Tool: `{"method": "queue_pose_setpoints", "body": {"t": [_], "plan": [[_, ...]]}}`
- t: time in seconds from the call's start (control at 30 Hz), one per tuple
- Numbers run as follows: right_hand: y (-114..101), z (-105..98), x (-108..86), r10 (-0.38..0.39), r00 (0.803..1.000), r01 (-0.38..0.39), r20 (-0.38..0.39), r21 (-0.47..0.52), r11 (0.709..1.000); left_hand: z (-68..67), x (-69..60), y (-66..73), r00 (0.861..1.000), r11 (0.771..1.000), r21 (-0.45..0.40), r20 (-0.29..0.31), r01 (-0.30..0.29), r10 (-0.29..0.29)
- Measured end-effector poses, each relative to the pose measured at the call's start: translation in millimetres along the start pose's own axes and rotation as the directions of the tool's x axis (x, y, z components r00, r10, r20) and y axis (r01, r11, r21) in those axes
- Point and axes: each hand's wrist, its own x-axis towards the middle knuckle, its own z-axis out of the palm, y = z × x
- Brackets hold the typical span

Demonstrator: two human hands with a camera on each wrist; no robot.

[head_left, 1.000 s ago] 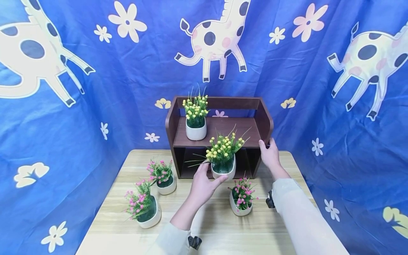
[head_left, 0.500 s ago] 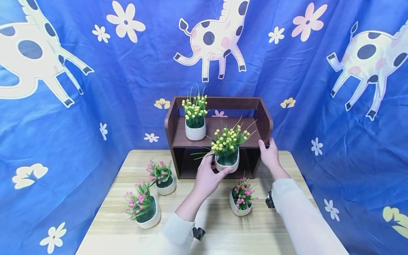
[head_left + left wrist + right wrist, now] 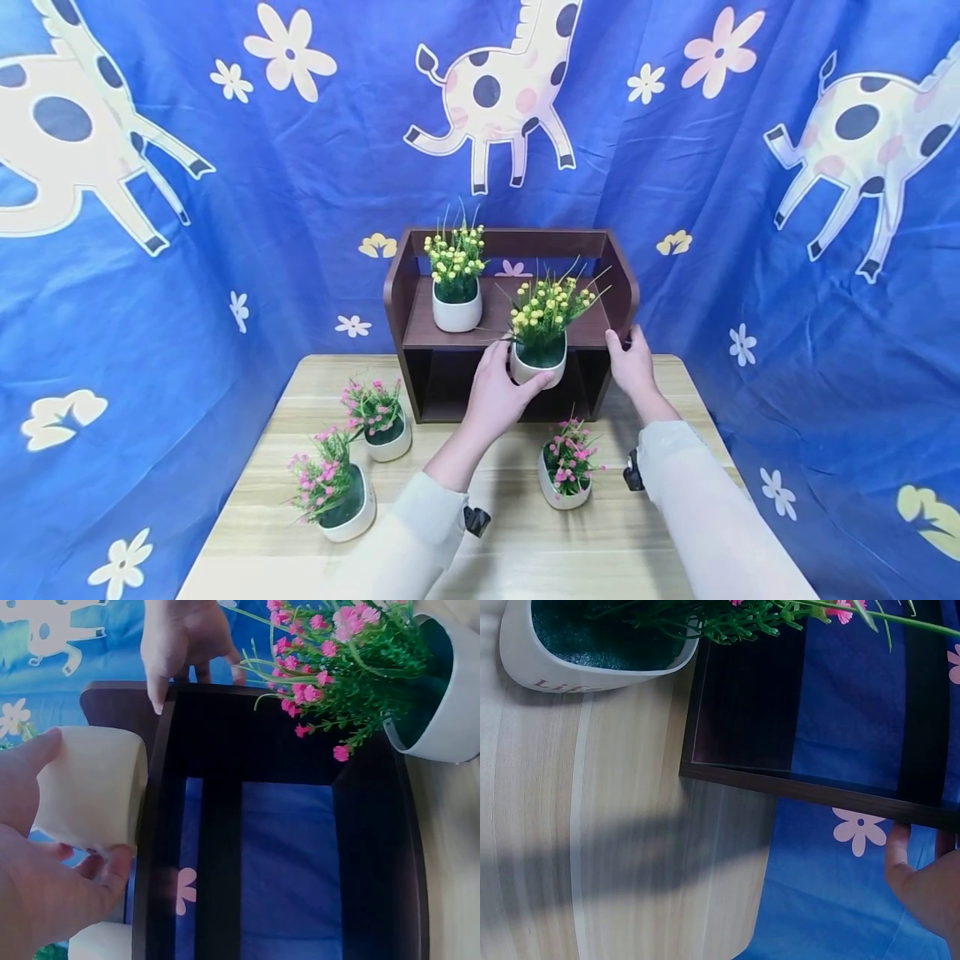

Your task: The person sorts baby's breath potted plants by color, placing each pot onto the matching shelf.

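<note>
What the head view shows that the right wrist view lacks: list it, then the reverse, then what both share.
Only head: left hand, held yellow plant, shelved yellow plant, front-left pink plant, back-left pink plant.
Only right wrist: lettering on the right pink plant's pot.
Both: right hand, shelf, right pink plant, table, curtain.

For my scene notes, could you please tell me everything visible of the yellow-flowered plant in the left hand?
The yellow-flowered plant has small round blooms, green leaves and long thin blades. Its smooth white pot, with rounded corners, looks ceramic or plastic and holds dark green filling. Roughly upright, it is gripped by the left hand at the front edge of the upper shelf board; contact with the board is unclear.
</note>
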Motion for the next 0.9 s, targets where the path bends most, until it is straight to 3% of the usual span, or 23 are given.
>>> {"method": "queue_pose_setpoints", "body": {"t": [0.47,0.7,0.9], "plan": [[1,-2,-0.5,-0.001,1.000,0.000,-0.011,-0.012,1.000,11.9,27.1,11.4,0.996,0.995,0.030,-0.012,0.090,-0.090],[0,-2,0.1,0.014,1.000,-0.014,-0.012,-0.004,1.000,16.7,40.4,15.5,0.996,0.994,0.056,-0.011,0.092,-0.091],[-2,0,-0.4,0.025,1.000,-0.025,-0.001,0.005,1.000,22.1,52.8,8.6,0.997,0.993,0.093,-0.010,0.079,-0.078]]}}
